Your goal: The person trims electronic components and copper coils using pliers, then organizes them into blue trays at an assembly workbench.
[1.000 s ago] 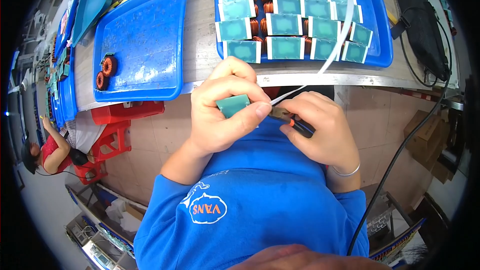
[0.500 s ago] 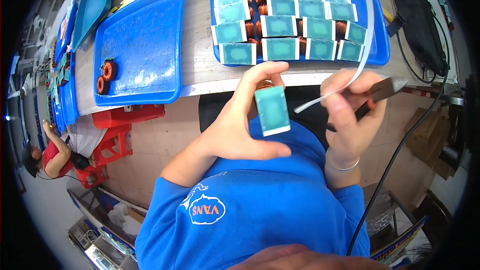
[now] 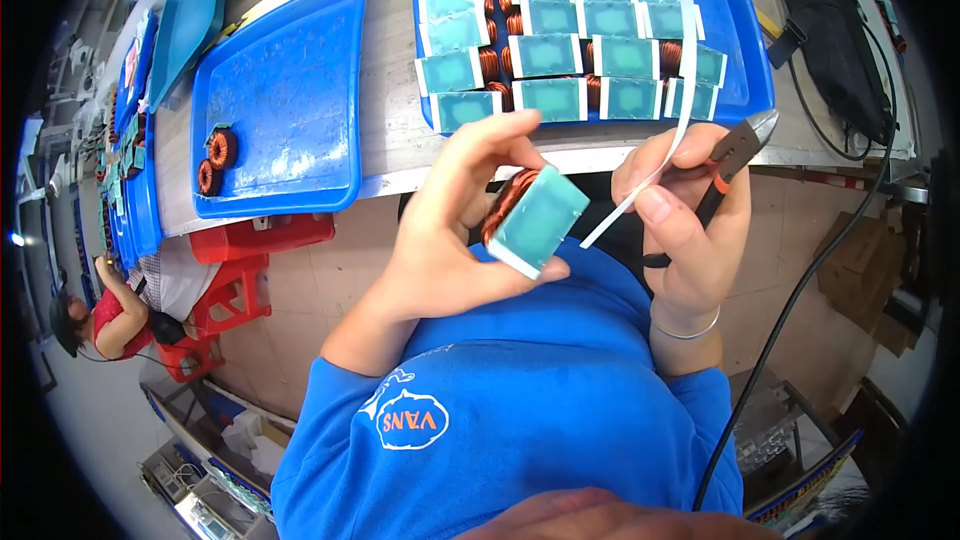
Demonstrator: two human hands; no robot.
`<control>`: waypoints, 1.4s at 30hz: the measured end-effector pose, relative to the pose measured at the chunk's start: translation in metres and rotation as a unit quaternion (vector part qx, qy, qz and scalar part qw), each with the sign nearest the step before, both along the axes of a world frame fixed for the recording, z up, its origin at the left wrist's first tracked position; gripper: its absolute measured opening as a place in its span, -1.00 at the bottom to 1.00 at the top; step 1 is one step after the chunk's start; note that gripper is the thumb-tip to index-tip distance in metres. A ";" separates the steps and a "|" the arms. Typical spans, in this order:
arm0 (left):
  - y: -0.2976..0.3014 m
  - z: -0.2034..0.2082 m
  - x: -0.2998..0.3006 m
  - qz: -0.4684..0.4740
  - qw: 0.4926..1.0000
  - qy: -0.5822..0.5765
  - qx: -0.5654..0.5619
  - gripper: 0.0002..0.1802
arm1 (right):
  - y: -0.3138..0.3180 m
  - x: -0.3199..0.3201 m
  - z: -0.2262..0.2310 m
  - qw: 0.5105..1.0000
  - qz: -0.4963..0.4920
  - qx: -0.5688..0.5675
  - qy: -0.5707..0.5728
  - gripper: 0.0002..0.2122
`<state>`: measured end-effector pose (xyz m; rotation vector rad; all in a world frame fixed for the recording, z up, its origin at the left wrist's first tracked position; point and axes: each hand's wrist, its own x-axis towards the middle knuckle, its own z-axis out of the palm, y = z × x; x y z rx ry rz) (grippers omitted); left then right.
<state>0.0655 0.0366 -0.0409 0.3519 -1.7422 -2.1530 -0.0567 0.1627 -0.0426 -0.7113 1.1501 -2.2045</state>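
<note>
My left hand (image 3: 430,245) is closed around a copper-wound coil (image 3: 508,202) with a flat green plate (image 3: 545,218) on one side, tilted above my lap. White bands run along two edges of the plate. In my right hand (image 3: 690,235), thumb and forefinger pinch a long thin white strip (image 3: 684,100), its free end hanging beside the coil without touching it. The same hand also keeps a pair of cutters (image 3: 738,152) with dark and orange handles in its palm, jaws pointing up and to the right.
Ahead, a blue tray (image 3: 735,70) holds rows of similar green-plated coils. Another blue tray (image 3: 290,120) on the left has a few bare coils (image 3: 220,148). A black bag (image 3: 835,50) and black cable (image 3: 790,310) are at right. A person (image 3: 110,310) sits far left by red stools (image 3: 235,295).
My left hand has turned the coil, so its copper windings now show and the plate slants right. My right hand has shifted slightly left with the strip, and the cutters point more upward.
</note>
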 end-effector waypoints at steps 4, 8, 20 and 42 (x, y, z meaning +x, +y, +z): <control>-0.013 -0.011 0.000 -0.013 0.995 0.059 -0.081 -0.44 | 0.001 -0.002 0.001 1.000 0.002 0.017 0.001 -0.78; -0.014 -0.011 0.003 -0.061 0.990 0.048 -0.119 -0.35 | -0.002 -0.001 0.002 0.999 -0.008 0.043 -0.022 -0.80; -0.002 -0.020 0.002 -0.044 0.998 0.054 0.001 -0.16 | -0.006 0.006 -0.005 0.998 0.010 0.058 -0.019 -0.76; 0.003 -0.018 -0.001 -0.027 0.997 0.051 -0.059 -0.19 | -0.003 0.011 -0.008 0.995 0.008 0.092 0.042 -0.77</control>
